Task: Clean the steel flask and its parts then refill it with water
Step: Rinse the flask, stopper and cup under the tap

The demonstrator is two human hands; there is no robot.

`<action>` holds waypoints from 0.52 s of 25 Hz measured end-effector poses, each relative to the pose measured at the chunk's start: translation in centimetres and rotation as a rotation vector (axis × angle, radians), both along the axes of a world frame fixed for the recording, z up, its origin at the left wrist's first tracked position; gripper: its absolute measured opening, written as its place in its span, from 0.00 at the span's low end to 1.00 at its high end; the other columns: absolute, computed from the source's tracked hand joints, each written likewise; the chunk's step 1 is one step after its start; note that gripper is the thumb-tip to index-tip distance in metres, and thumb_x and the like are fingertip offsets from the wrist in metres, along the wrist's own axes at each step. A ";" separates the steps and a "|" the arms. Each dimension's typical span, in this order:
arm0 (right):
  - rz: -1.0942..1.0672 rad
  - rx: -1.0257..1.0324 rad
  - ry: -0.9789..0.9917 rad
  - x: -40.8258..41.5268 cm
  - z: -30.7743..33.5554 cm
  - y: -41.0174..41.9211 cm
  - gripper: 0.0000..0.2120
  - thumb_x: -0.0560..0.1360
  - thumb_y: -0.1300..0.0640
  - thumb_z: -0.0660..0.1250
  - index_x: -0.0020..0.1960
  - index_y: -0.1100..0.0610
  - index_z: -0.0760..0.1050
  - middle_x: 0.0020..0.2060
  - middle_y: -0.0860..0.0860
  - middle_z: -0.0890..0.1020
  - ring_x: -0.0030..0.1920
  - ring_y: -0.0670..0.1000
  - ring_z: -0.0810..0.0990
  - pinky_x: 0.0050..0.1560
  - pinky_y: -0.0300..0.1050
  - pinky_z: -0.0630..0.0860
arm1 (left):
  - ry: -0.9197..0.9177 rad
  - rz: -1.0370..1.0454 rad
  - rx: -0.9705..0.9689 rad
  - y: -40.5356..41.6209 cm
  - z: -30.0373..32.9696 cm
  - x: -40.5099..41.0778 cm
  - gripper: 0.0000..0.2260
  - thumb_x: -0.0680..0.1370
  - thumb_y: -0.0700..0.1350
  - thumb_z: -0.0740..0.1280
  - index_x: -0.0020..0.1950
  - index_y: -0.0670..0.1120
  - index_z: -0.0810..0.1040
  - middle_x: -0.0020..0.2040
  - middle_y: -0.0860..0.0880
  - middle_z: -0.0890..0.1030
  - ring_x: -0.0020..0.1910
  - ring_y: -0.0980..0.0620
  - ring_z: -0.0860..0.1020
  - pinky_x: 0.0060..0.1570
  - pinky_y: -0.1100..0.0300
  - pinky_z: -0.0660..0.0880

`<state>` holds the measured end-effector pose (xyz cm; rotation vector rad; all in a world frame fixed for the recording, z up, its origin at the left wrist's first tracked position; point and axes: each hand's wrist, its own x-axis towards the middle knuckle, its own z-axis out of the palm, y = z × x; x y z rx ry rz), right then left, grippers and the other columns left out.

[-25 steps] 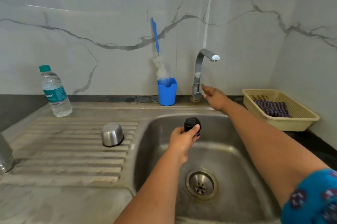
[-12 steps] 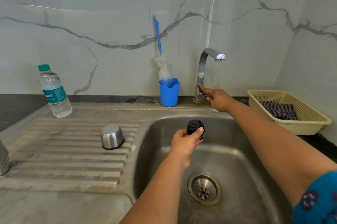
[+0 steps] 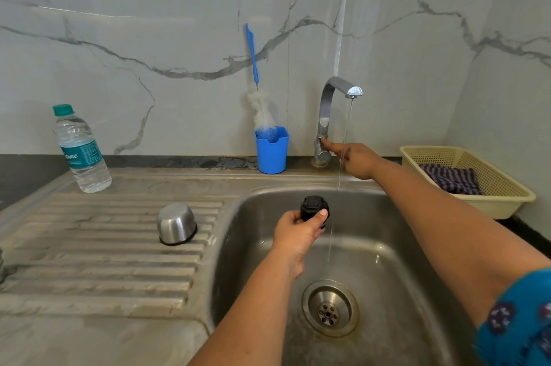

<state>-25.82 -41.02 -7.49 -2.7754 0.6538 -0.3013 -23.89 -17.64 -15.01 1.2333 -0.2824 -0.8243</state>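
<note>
A ridged black plastic stopper (image 3: 313, 208) is pinched in the left hand (image 3: 298, 231) over the steel sink (image 3: 387, 246), while the tap lever (image 3: 321, 147), at 1 o'clock, is touched by the right hand's (image 3: 356, 160) extended fingers, nothing grasped.

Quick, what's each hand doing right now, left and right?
Left hand: closed, holding the black stopper over the sink.
Right hand: fingers on the tap lever, holding nothing; water is running.

Steel cup (image 3: 176, 224) on the drainboard (image 3: 104, 249) left of the sink (image 3: 396, 270), bottle (image 3: 81, 149) behind it, basket (image 3: 465, 180) seemingly right
</note>
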 end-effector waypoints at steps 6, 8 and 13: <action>-0.001 -0.020 0.011 -0.1 0.2 0.3 0.42 0.75 0.75 0.55 0.76 0.38 0.53 0.71 0.57 0.70 0.65 0.59 0.73 0.59 0.43 0.69 | -0.021 -0.012 0.014 0.1 0.0 -0.2 0.16 0.75 0.40 0.74 0.60 0.40 0.74 0.57 0.42 0.81 0.51 0.51 0.83 0.53 0.62 0.80; 0.002 -0.031 0.012 -0.1 0.3 0.4 0.41 0.75 0.75 0.55 0.77 0.39 0.52 0.71 0.58 0.70 0.65 0.59 0.73 0.57 0.41 0.68 | -0.029 -0.013 0.015 0.1 -0.1 -0.2 0.16 0.75 0.40 0.74 0.59 0.40 0.74 0.57 0.43 0.81 0.51 0.51 0.83 0.54 0.61 0.79; -0.003 -0.008 0.015 -0.2 0.5 0.8 0.41 0.75 0.75 0.56 0.77 0.39 0.53 0.71 0.57 0.69 0.65 0.59 0.73 0.58 0.42 0.69 | -0.039 -0.004 0.024 0.0 -0.3 0.5 0.17 0.75 0.41 0.74 0.61 0.41 0.74 0.57 0.43 0.81 0.50 0.52 0.83 0.54 0.61 0.79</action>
